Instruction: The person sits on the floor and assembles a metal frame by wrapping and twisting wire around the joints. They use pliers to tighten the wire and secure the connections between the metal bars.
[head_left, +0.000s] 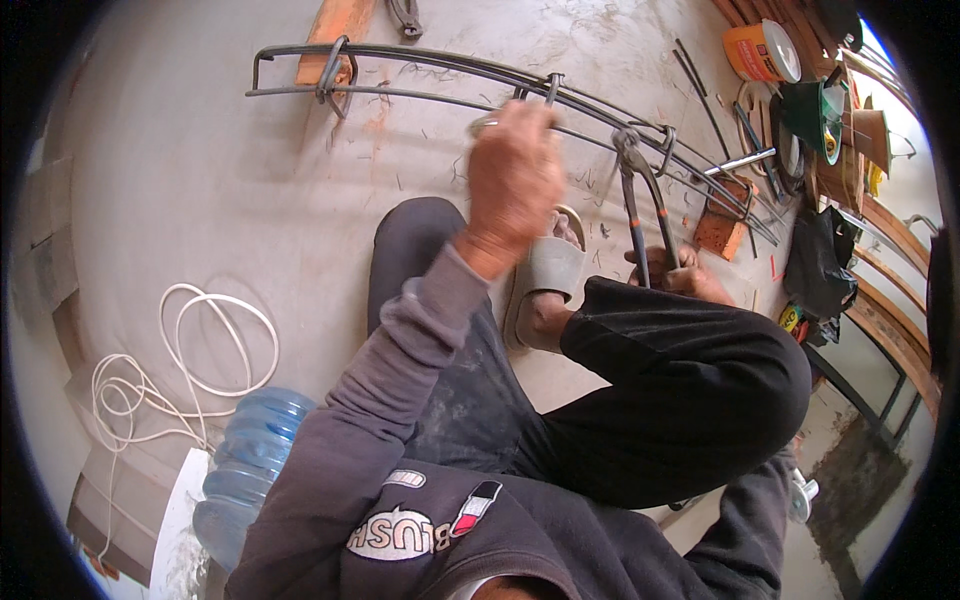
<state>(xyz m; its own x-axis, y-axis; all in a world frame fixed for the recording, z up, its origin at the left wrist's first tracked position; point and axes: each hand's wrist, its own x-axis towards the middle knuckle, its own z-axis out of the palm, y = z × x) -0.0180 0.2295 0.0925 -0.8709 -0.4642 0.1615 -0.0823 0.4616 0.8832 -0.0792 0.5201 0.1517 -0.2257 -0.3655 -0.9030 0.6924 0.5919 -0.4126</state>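
Note:
A long rebar frame (430,62) of dark bars with square stirrups lies across the far side of the floor, propped on bricks. My left hand (515,175) is at the near edge of its middle, by a stirrup (553,88). Its fingers are curled closed and slightly blurred; whatever they grip is hidden. Beyond my bent knee, my right hand (692,278) is partly hidden and closed around the handles of steel pincers (640,195). The pincers point away from me, their jaws against the bars near another stirrup (668,150).
An orange brick (725,222) supports the frame's right end, another orange block (338,30) the left. Another tool (405,18) lies far off. Short wire bits litter the floor. A bucket (762,52) and black bag (820,265) stand right; a blue water bottle (250,450) and white cable (225,300) lie left.

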